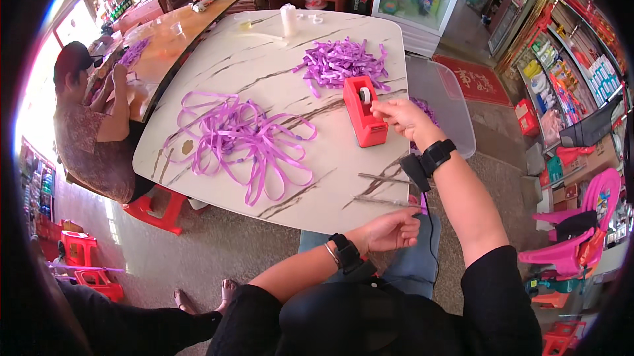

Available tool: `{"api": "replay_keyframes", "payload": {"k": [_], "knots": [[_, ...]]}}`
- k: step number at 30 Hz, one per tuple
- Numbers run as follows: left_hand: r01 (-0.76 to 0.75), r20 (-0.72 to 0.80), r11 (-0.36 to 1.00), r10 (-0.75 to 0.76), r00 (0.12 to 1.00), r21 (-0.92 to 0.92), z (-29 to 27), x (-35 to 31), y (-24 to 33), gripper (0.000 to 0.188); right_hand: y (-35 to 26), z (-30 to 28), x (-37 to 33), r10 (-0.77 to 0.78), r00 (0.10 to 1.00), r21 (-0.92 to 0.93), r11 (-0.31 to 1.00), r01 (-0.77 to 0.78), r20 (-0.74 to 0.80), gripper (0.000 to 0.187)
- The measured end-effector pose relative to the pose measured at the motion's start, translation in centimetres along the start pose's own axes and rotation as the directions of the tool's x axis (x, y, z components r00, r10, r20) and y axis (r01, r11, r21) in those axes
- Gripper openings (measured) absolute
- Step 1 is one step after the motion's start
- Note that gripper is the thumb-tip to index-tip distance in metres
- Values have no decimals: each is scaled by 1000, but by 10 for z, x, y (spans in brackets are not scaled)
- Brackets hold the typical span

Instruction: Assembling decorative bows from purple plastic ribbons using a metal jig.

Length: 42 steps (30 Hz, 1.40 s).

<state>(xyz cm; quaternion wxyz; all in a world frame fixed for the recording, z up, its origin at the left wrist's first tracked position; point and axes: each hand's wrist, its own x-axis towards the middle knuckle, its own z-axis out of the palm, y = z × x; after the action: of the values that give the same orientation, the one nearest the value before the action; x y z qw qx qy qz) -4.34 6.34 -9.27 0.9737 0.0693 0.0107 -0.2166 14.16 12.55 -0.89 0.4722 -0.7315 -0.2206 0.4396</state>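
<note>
My right hand (404,117) reaches over the table's right side, fingers pinched together beside a red tape dispenser (372,133) with a roll in it. Whatever is between those fingertips is too small to make out. Lower down, at the near table edge, my left hand (393,229) is closed, its fingers curled around the end of a short purple ribbon (423,203). Two thin metal rods (386,178) lie by the right edge. Loose purple ribbon loops (231,135) spread over the left middle, and a heap of short folded purple ribbons (343,62) sits behind the dispenser.
A clear plastic bin (459,108) with purple ribbons stands against the table's right side. At the back of the marbled table is a white cylinder (288,20). Another person (92,125) sits at a wooden table on the left. A pink chair (574,230) stands at right.
</note>
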Motion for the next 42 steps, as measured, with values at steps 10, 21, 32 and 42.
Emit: {"api": "replay_keyframes", "payload": {"k": [10, 21, 32, 42], "knots": [[-6, 15, 1000, 6, 1000, 6, -1, 1, 0, 11, 23, 1, -53, -55, 983, 158, 987, 27, 174, 20], [2, -12, 1000, -2, 1000, -9, 4, -1, -3, 19, 64, 4, -29, -231, 972, -214, 953, 215, -51, 22], [3, -12, 1000, -2, 1000, 31, 5, -1, 3, 15, 48, 4, -27, -423, 894, -665, 712, 225, -151, 22], [7, -26, 1000, -8, 1000, -4, 4, -4, -1, 12, 40, -52, -76, -318, 928, -218, 908, 357, 194, 17]]}}
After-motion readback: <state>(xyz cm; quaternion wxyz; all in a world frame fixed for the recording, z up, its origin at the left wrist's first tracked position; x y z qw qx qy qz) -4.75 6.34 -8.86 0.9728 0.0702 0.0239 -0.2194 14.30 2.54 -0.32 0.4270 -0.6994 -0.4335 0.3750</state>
